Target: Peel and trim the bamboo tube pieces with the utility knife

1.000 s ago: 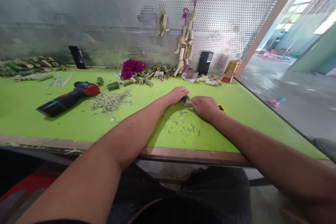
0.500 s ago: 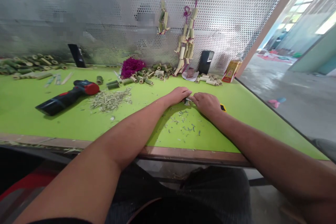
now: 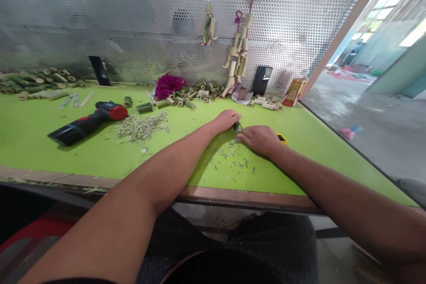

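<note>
In the head view my left hand (image 3: 226, 120) is closed around the upper end of a short green bamboo piece (image 3: 237, 127), held near the green tabletop. My right hand (image 3: 259, 138) is closed on a small metal blade (image 3: 237, 138), which lies at the lower end of the bamboo; its handle is hidden in my fingers. Thin shavings (image 3: 233, 155) are scattered on the table just in front of both hands.
A black and red power tool (image 3: 88, 123) lies at the left beside a heap of pale shavings (image 3: 143, 127). Bamboo pieces, purple string (image 3: 168, 86), a phone (image 3: 262, 80) and a bottle (image 3: 294, 91) line the back. A yellow and black object (image 3: 282, 138) is by my right wrist.
My right hand and the blade have moved down toward me along the bamboo, and more of the bamboo shows. My left hand has stayed nearly in place.
</note>
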Action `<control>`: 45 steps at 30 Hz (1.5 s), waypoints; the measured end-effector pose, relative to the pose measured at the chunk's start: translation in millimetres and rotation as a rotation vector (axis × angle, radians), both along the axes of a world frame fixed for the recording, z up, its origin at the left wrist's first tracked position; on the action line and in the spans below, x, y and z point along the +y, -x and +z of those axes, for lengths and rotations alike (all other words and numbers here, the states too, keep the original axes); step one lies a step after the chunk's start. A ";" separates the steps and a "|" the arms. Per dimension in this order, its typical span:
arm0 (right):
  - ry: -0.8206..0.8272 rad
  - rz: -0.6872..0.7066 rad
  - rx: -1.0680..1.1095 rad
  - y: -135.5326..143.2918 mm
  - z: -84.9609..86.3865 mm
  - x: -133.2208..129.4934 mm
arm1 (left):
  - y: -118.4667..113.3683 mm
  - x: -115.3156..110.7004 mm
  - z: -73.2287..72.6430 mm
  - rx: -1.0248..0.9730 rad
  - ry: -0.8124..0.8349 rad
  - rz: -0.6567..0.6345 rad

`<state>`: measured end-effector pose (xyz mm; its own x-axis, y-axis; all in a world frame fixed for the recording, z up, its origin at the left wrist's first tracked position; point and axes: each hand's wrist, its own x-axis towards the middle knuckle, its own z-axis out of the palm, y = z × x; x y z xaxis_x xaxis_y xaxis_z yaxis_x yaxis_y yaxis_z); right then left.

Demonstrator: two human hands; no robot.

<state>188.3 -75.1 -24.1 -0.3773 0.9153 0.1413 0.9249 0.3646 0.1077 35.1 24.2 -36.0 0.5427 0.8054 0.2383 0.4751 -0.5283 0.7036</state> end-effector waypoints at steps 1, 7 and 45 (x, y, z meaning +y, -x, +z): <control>-0.017 -0.020 0.011 0.2 0.0 0.1 | -0.2 0.2 -0.4 0.000 -0.003 -0.001; -0.182 -0.210 0.078 -2.5 -3.0 10.6 | -2.6 0.4 -3.4 0.013 -0.057 -0.072; -0.157 -0.191 0.037 -1.6 -0.7 13.3 | -4.6 7.4 -6.2 0.055 -0.141 -0.033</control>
